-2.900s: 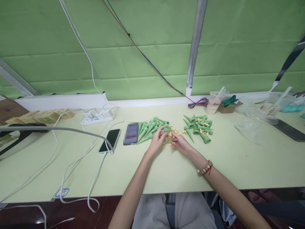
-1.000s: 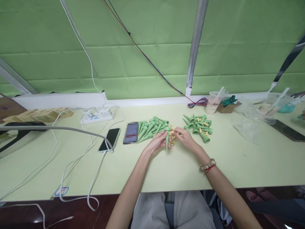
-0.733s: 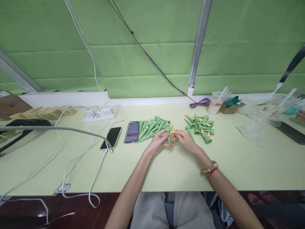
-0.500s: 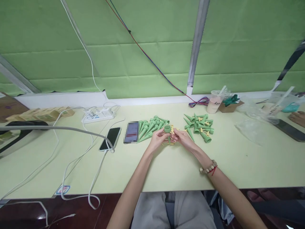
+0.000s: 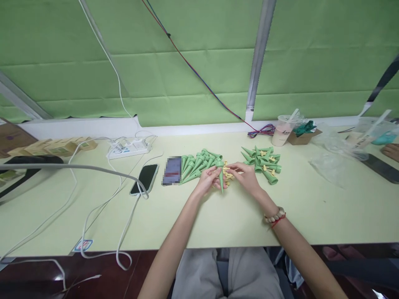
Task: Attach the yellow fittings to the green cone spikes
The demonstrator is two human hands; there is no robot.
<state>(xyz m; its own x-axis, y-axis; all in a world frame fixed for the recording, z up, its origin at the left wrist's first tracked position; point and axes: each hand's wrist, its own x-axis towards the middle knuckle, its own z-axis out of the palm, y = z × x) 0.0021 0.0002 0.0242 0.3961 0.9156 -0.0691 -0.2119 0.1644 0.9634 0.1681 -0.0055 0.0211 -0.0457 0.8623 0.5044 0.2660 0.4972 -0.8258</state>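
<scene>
A green cone-shaped plastic spike (image 5: 221,178) is held in my left hand (image 5: 208,181), its tip pointing down towards me. My right hand (image 5: 246,176) is close beside it, thumb and forefinger pinched on a small yellow plastic piece (image 5: 225,168) at the spike's side; the fingers partly hide it. More loose yellow pieces (image 5: 230,177) lie on the table between my hands. To the left is a row of green spikes (image 5: 195,164). Right of my hands lies a looser heap of green spikes (image 5: 264,162) with a few yellow pieces among them.
Two phones (image 5: 145,179) (image 5: 172,170) lie left of the spikes. White cables trail from a power strip (image 5: 129,149) across the left side. At the back right stand a drink cup (image 5: 282,131) and a small cardboard box (image 5: 303,137). Plastic bags and another person's hand (image 5: 392,151) are far right.
The spike in my left hand has tipped from open end towards me to tip pointing down and towards me. My right hand has drawn slightly right, its fingers straighter.
</scene>
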